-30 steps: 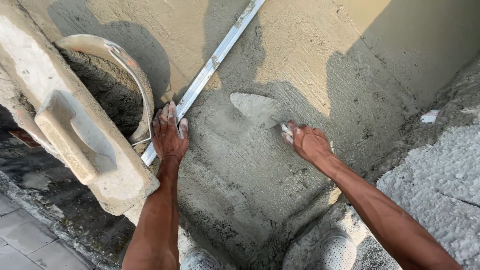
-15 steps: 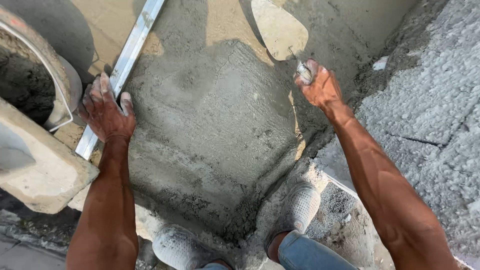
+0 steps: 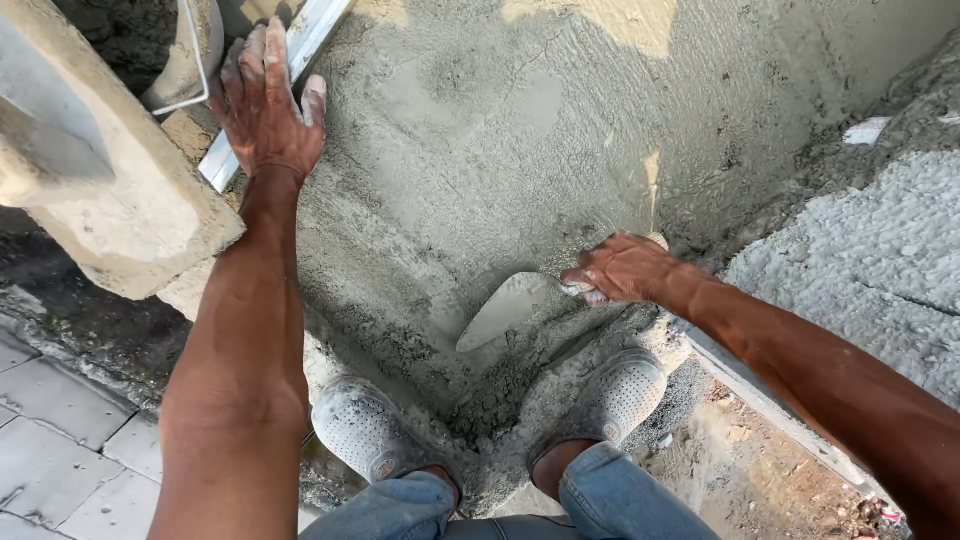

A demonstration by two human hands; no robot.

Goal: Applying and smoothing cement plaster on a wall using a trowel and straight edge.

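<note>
Wet cement plaster wall, shadowed | left hand flat, fingers spread, pressing aluminium straightedge | right hand clenched on trowel, now dropped from high up to the wall's foot above grey clogs, scraping fallen mortar.

right hand grips trowel
</note>
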